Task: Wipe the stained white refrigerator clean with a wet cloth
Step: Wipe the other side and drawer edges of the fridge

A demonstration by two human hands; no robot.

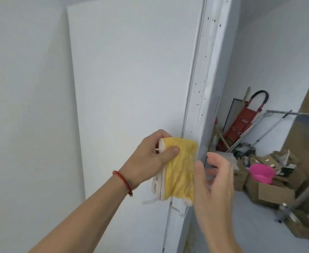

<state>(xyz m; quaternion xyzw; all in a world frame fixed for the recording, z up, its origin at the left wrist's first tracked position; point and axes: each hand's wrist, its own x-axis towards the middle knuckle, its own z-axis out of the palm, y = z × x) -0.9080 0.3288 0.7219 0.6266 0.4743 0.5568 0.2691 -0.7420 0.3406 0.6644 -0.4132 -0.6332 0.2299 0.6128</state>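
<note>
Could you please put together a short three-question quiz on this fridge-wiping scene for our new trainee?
1. True or false: the left hand pinches the yellow cloth.
2. Which pink thing sits on the cardboard boxes at right? A) bowl B) bottle C) brush
3. Fill in: dark specks dot the refrigerator along its front ____.

Key
1. True; thumb and fingers hold the cloth's top.
2. A, the pink bowl.
3. Edge; the specks run down that narrow strip, while the right hand hovers open beside the cloth.
</note>
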